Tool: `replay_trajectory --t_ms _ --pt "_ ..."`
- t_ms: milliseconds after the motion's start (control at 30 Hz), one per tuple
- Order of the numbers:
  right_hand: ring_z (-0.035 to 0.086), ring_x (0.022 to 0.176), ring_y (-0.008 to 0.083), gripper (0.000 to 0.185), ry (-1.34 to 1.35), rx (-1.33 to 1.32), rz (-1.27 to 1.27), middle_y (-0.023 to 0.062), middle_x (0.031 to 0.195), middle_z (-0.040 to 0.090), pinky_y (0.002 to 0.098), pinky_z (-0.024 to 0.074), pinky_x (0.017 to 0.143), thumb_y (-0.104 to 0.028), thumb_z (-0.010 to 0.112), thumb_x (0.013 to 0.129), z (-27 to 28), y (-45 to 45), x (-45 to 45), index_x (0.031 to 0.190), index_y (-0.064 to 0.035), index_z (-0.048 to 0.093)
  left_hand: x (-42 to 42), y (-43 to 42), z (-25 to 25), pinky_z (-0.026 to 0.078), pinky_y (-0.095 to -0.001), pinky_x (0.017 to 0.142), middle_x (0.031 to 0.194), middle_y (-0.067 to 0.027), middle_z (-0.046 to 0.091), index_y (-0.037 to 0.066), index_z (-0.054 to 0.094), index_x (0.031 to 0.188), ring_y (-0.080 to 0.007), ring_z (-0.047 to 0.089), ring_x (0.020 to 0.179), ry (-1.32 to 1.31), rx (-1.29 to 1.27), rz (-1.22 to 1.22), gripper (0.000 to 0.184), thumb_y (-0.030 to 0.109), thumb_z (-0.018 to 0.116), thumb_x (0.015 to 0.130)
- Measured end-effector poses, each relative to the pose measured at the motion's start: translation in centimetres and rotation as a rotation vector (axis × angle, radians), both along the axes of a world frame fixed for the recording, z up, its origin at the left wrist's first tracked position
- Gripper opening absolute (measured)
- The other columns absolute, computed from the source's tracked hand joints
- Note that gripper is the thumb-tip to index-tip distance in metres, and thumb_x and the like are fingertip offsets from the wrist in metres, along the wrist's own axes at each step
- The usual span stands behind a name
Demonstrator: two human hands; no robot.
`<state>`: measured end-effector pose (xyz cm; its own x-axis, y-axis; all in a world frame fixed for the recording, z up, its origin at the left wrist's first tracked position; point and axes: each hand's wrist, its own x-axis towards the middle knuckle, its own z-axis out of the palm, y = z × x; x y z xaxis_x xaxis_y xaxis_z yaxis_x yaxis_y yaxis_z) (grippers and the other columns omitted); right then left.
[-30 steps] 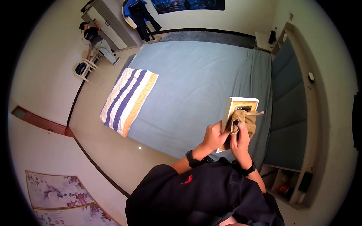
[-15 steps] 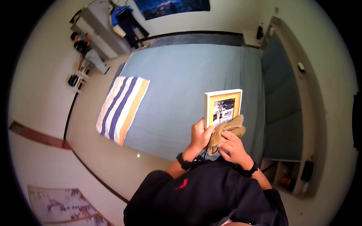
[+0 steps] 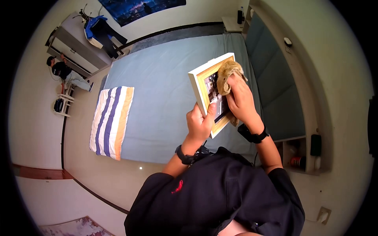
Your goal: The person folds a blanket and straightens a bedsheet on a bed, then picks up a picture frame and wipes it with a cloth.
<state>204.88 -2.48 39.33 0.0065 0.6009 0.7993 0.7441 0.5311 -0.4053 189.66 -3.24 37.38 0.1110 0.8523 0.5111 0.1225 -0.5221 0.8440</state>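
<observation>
A picture frame (image 3: 200, 81) with a white outer edge and a yellow inner border is held up, tilted, in front of my body. My left hand (image 3: 201, 122) grips its lower left side, thumb on the front. A brown cloth (image 3: 227, 72) is bunched under the fingers of my right hand (image 3: 242, 98), pressed against the upper right of the frame's front. The cloth and my right hand hide part of the dark photo (image 3: 212, 92) inside. Black bands circle both wrists.
Beyond the frame is a bed (image 3: 165, 78) with a grey-blue sheet and a striped folded blanket (image 3: 111, 122). Another person (image 3: 67, 74) stands by a wardrobe (image 3: 75, 59) at far left, near a white chair (image 3: 64, 105). Shelves (image 3: 295, 155) are at right.
The picture frame has turned and tilted. My right hand has carried the cloth from the frame's lower edge up onto its upper front. The view has shifted.
</observation>
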Motion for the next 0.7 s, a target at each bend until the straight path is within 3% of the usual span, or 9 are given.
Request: replay_trajectory --t_ms 67,133,167,267,400,467,533,600,700 --pt "0.051 0.1 0.0338 0.033 0.008 0.051 -0.044 0.0142 0.095 0.056 0.04 0.0396 0.082 0.003 0.054 0.069 -1.2 -0.2 0.2 0.102 -0.0029 0.052 -0.4 -0.3 0.0 0.042 -0.0281 0.045 0.056 -0.0088 0.055 -0.003 0.056 0.085 -0.017 0.053 0.045 0.046 0.024 0.018 0.023 0.02 0.058 0.083" --pt "0.052 0.098 0.033 0.035 -0.037 0.072 -0.229 0.0143 0.094 0.056 0.0374 0.0386 0.071 0.006 0.052 0.065 -2.8 -1.1 0.1 0.099 -0.0017 0.053 -0.7 -0.6 0.5 0.041 -0.0231 0.051 0.062 -0.0052 0.056 -0.004 0.055 0.082 -0.0077 0.05 0.056 0.066 0.07 0.037 0.021 0.017 0.057 0.084" --pt "0.053 0.094 0.0321 0.034 -0.003 0.103 -0.175 0.013 0.09 0.057 0.0352 0.0348 0.063 0.009 0.052 0.061 -3.4 -1.6 -0.4 0.093 -0.0015 0.055 -0.4 -0.4 0.7 0.042 -0.0238 0.053 0.064 -0.0061 0.057 -0.004 0.056 0.083 -0.0088 0.051 0.057 0.002 0.189 0.102 0.019 0.015 0.057 0.084" --pt "0.053 0.09 0.0312 0.033 -0.025 -0.016 -0.008 0.0125 0.089 0.057 0.0365 0.0381 0.07 0.009 0.055 0.062 -7.5 -3.5 -1.4 0.093 -0.001 0.056 -1.7 0.1 1.2 0.043 -0.0234 0.06 0.074 -0.0064 0.059 -0.006 0.056 0.086 -0.0095 0.051 0.065 -0.097 0.086 0.16 0.018 0.012 0.056 0.084" --pt "0.052 0.093 0.0318 0.031 0.11 -0.025 0.204 0.0156 0.094 0.056 0.0356 0.0395 0.081 0.008 0.055 0.065 -7.5 -4.4 -0.9 0.094 -0.0006 0.057 -2.9 1.5 1.1 0.041 -0.0208 0.066 0.084 -0.0047 0.058 -0.006 0.055 0.093 -0.0069 0.049 0.075 -0.14 -0.019 0.098 0.02 0.013 0.054 0.086" --pt "0.052 0.098 0.0271 0.027 0.577 -0.204 0.118 0.0151 0.103 0.054 0.0332 0.0376 0.089 0.006 0.051 0.076 -7.8 -5.6 -0.2 0.102 0.0005 0.054 -2.9 1.6 0.9 0.041 -0.0207 0.068 0.087 -0.0048 0.058 -0.006 0.055 0.095 -0.0069 0.049 0.077 -0.236 -0.074 0.088 0.02 0.012 0.055 0.085" --pt "0.046 0.106 0.0161 0.029 0.895 -0.043 0.127 0.0088 0.115 0.049 0.0292 0.0353 0.093 -0.002 0.044 0.088 -5.6 -5.7 -0.2 0.117 0.0011 0.044 -2.7 1.9 0.9 0.041 -0.0206 0.069 0.09 -0.0049 0.058 -0.005 0.055 0.097 -0.007 0.05 0.079 -0.329 -0.122 0.074 0.021 0.012 0.056 0.085" --pt "0.048 0.099 0.0135 0.027 1.101 -0.052 0.114 0.0073 0.109 0.05 0.0267 0.0372 0.088 -0.009 0.04 0.091 -4.8 -5.1 1.3 0.117 -0.0003 0.041 -2.3 2.0 0.7 0.041 -0.0204 0.07 0.092 -0.0047 0.057 -0.004 0.054 0.099 -0.0071 0.05 0.08 -0.498 -0.277 0.039 0.022 0.011 0.058 0.084" --pt "0.047 0.096 0.0115 0.028 1.111 -0.258 0.212 0.0057 0.106 0.05 0.0243 0.037 0.086 -0.011 0.041 0.091 -4.2 -5.1 1.7 0.118 -0.0004 0.04 -2.6 2.1 1.0 0.042 -0.0202 0.07 0.091 -0.0042 0.057 -0.004 0.054 0.1 -0.007 0.051 0.079 -0.511 -0.313 -0.022 0.023 0.01 0.059 0.082"
